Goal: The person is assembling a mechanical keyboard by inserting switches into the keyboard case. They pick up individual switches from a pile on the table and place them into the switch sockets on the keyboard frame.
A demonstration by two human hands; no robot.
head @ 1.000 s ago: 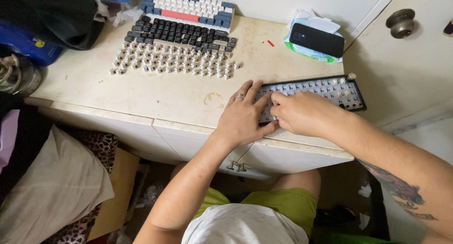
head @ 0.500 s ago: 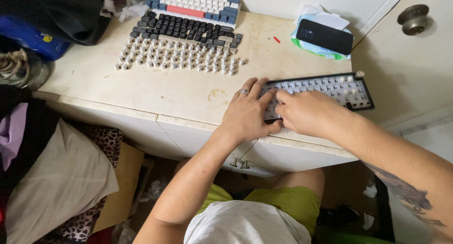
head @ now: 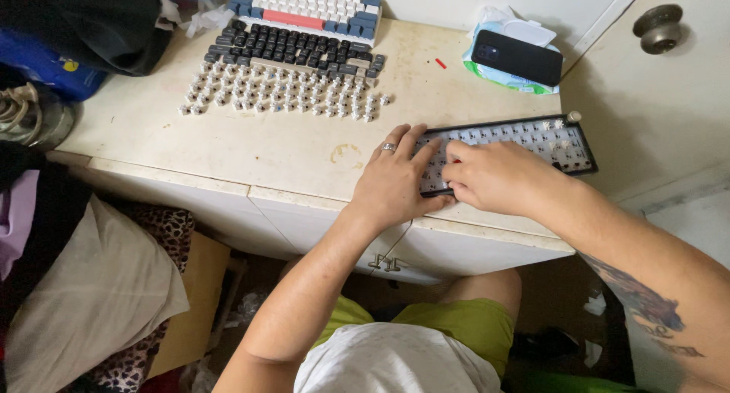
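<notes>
Since the earlier frame the view has drifted slightly, but the left hand (head: 395,184) still lies flat with fingers spread on the near-left end of the bare keyboard frame (head: 532,144), and the right hand (head: 498,176) still presses curled fingers into it, grasping nothing. The frame sits at the right front of the stained white desk (head: 251,146), with rows of loose switches (head: 281,96), dark keycaps (head: 296,49) and a phone (head: 517,57) behind; a door knob (head: 658,26) shows at right

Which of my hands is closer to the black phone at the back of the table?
Right. The right hand rests on the bare keyboard frame, below the black phone. The left hand lies on the frame's left end, farther from the phone.
</notes>
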